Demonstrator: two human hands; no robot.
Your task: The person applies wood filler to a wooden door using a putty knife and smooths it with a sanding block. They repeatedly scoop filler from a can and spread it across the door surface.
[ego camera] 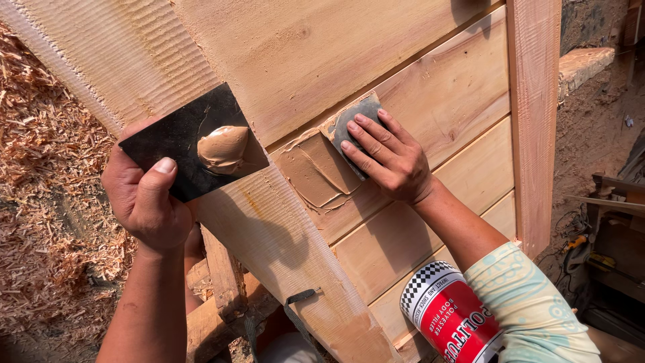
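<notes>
right hand fingers flat, pressing small scraper onto filler patch on wooden panel. left hand, left of patch, grips dark plate bearing filler blob. right hand nearer patch.

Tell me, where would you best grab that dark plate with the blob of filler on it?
By its bare lower corner, from below, as the left hand does now: thumb on top, fingers underneath. The filler sits toward the far end of the plate, so that corner stays clean and the plate can be kept level.
</notes>
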